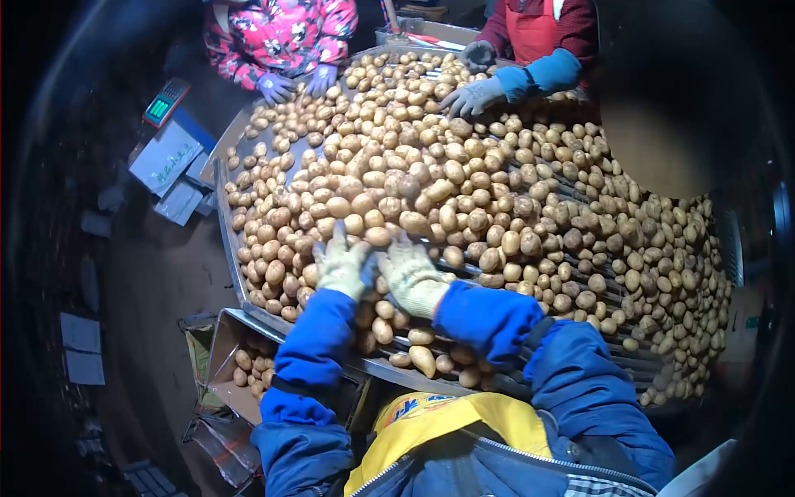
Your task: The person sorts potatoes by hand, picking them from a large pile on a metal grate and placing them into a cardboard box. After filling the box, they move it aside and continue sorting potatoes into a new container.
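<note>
Two gloved hands of the wearer lie side by side at the lower centre of the frame, on the near edge of a heap of potatoes [464, 178]. The left hand [341, 265] is palm down with fingers extended, flat on the tubers and grasping none. The right hand [411, 275], just beside it, is likewise spread open, its fingers fanned over the potatoes beneath. Both sleeves are blue, and one yellow apron [464, 418] shows at the bottom edge.

The potatoes, far too many to count, cover one metal sorting table [265, 321] from lower centre to the top and right. Two co-workers stand at the top:
- One in a floral jacket [286, 33], upper left, rests two purple gloves [276, 87] on the heap.
- One in a red top [580, 21], upper right, wears two grey-blue gloves [474, 96], one of them flat on the potatoes.

One scale [166, 101] with a green display sits at upper left. One open cardboard box [217, 352] at lower left holds roughly a dozen more potatoes.
</note>
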`<state>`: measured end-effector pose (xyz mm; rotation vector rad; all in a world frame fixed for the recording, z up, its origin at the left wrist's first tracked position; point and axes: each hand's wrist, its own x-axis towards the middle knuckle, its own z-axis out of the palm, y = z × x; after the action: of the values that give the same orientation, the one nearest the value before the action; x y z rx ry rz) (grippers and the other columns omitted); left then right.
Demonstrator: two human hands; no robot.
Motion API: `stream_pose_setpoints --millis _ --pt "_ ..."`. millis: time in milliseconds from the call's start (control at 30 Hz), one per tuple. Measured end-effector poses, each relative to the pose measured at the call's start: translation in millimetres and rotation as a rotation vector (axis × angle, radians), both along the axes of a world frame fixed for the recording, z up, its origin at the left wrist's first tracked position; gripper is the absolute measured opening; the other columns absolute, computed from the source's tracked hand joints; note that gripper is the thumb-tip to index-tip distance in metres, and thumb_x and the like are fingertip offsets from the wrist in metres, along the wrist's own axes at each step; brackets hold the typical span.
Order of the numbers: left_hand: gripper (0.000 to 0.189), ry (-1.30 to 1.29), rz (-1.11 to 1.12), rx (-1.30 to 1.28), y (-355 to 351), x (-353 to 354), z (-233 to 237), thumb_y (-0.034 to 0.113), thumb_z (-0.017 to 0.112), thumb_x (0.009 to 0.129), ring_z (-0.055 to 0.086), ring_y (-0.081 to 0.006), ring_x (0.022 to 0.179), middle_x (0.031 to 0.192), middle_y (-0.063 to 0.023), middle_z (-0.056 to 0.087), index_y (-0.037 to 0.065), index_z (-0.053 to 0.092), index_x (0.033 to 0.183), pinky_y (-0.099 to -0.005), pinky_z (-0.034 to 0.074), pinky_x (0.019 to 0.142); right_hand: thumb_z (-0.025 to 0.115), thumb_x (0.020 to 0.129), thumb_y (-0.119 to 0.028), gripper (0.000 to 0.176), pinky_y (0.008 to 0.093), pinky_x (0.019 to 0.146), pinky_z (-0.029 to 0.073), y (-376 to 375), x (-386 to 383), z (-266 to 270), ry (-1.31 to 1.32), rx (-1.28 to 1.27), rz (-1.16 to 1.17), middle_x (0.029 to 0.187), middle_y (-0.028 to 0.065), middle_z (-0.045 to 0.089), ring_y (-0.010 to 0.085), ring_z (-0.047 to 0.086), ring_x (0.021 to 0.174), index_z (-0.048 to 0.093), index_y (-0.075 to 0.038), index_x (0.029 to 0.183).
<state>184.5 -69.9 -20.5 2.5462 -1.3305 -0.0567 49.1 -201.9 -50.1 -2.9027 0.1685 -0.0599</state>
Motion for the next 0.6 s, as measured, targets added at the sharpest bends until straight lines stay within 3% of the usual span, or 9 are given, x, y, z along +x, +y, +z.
stream_pose_setpoints --millis 100,133,233,267,400,433,500,567,600 --pt "0.051 0.123 -0.026 0.108 -1 38 2 0.046 0.068 0.091 0.035 -0.0377 0.15 0.162 -0.0227 0.036 0.022 0.068 0.136 -0.062 0.012 0.127 0.056 0.094 -0.027 0.07 0.0575 0.122 0.026 -5 9 22 0.048 0.112 0.011 0.162 0.0303 0.031 0.0505 0.024 0.153 0.035 0.001 0.156" --pt "0.046 0.155 0.003 0.126 -5 24 25 0.044 0.068 0.091 0.039 -0.0401 0.147 0.161 -0.0227 0.037 0.02 0.07 0.131 -0.0607 0.017 0.126 0.064 0.092 -0.032 0.078 0.0571 0.122 0.025 -10 8 34 0.073 0.173 0.05 0.161 0.0301 0.032 0.052 0.024 0.152 0.034 0.0 0.157" --pt "0.036 0.081 -0.011 -0.248 21 -12 10 0.034 0.073 0.09 0.048 -0.0439 0.138 0.149 -0.0263 0.051 0.015 0.074 0.121 -0.0597 0.029 0.119 0.068 0.094 -0.037 0.051 0.0476 0.101 0.051 -36 -11 90 0.143 0.314 0.185 0.127 0.0229 0.067 0.0405 0.061 0.123 0.064 -0.008 0.135" --pt "0.037 0.036 0.013 -0.281 29 -29 20 0.031 0.073 0.09 0.046 -0.0454 0.139 0.15 -0.0266 0.05 0.014 0.073 0.122 -0.0587 0.031 0.119 0.069 0.094 -0.036 0.036 0.0456 0.086 0.057 -43 -14 99 0.004 0.415 0.123 0.105 0.0172 0.074 0.0358 0.07 0.101 0.073 -0.01 0.118" --pt "0.042 -0.059 0.195 -0.387 76 -78 22 0.024 0.075 0.088 0.047 -0.0484 0.138 0.146 -0.0318 0.051 0.005 0.069 0.125 -0.0588 0.032 0.118 0.07 0.093 -0.037 0.04 0.0436 0.092 0.056 -115 2 110 -0.142 0.423 -0.233 0.11 0.0214 0.073 0.036 0.07 0.105 0.071 -0.007 0.12" --pt "0.045 -0.088 0.263 -0.366 87 -83 0 0.027 0.075 0.089 0.047 -0.0492 0.138 0.145 -0.0305 0.052 0.006 0.068 0.127 -0.0604 0.031 0.118 0.07 0.092 -0.04 0.046 0.0433 0.093 0.055 -149 14 75 -0.325 0.28 -0.269 0.115 0.0221 0.072 0.0377 0.07 0.106 0.07 -0.007 0.124" --pt "0.049 -0.042 0.265 -0.282 92 -91 -1 0.03 0.075 0.089 0.046 -0.0487 0.139 0.146 -0.0284 0.053 0.007 0.067 0.131 -0.0614 0.031 0.118 0.061 0.094 -0.056 0.067 0.0471 0.104 0.049 -188 40 63 -0.172 0.142 -0.349 0.128 0.0204 0.068 0.0386 0.065 0.117 0.06 -0.008 0.141" --pt "0.052 -0.037 0.313 -0.306 88 -91 -1 0.033 0.075 0.089 0.047 -0.048 0.138 0.145 -0.0264 0.054 0.006 0.066 0.132 -0.0616 0.032 0.117 0.061 0.094 -0.06 0.069 0.0479 0.113 0.041 -187 55 51 -0.032 -0.272 -0.307 0.138 0.0233 0.061 0.0417 0.055 0.131 0.06 -0.011 0.143" --pt "0.052 -0.012 0.325 -0.321 87 -89 -1 0.033 0.076 0.089 0.048 -0.0477 0.137 0.145 -0.0262 0.055 0.006 0.066 0.132 -0.0616 0.032 0.117 0.056 0.094 -0.063 0.069 0.0492 0.116 0.037 -183 62 53 0.049 -0.212 -0.32 0.143 0.0227 0.057 0.0422 0.05 0.134 0.061 -0.014 0.143"
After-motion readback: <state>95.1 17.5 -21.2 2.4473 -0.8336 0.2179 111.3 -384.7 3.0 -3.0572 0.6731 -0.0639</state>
